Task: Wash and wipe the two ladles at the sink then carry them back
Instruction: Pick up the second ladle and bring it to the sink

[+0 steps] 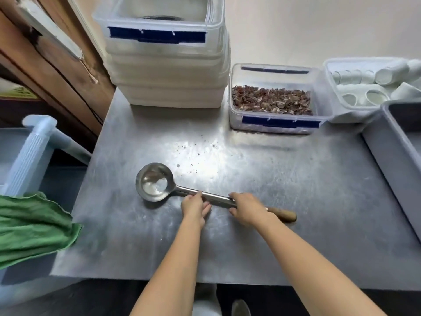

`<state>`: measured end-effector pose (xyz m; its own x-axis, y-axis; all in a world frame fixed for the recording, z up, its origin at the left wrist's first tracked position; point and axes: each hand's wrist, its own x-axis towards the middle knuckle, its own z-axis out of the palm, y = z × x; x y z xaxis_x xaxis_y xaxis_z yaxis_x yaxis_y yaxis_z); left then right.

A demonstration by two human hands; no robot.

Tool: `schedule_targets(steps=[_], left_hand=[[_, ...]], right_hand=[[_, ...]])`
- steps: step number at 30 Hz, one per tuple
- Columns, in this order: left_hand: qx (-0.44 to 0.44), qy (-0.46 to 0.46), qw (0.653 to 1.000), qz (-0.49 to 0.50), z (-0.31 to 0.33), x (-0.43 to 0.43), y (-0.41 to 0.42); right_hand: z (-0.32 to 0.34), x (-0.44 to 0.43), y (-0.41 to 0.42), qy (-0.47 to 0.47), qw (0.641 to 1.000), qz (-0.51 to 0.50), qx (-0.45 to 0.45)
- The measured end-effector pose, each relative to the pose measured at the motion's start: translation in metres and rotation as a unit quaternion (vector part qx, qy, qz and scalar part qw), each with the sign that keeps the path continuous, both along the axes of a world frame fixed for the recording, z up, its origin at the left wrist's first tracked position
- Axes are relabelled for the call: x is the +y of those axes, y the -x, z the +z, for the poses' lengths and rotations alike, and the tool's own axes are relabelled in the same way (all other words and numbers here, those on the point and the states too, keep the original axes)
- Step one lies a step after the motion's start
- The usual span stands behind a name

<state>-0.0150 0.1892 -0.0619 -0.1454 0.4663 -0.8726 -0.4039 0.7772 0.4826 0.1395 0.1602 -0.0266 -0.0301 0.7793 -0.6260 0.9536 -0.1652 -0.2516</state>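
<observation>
A steel ladle (155, 182) with a round bowl and a wooden grip end (283, 215) lies on the steel table (284, 201), bowl to the left. My left hand (196, 207) rests on the middle of its shaft, fingers curled over it. My right hand (247, 208) grips the shaft further right, just before the wooden part. Only one ladle shows; where two shafts might overlap I cannot tell. A green cloth (32, 226) hangs over a bin edge at the left.
A stack of white lidded tubs (168, 71) stands at the back. A clear tub of brown flakes (273, 101) sits to its right, then a tub of white cups (369, 85). A grey tray (396, 151) lines the right edge. A pale blue bin (29, 153) stands left.
</observation>
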Motion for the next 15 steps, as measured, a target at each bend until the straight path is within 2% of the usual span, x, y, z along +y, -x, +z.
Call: schedule_targets(steps=[7,15], left_hand=[[0.032,0.006,0.999,0.029,-0.010,0.010,-0.005],[0.061,-0.036,0.989,-0.128,0.003,0.012,-0.034]], right_hand=[[-0.005,0.017,-0.007,0.035,0.998,-0.040,0.035],[0.016,-0.003,-0.038,0.069,0.990,-0.096,0.074]])
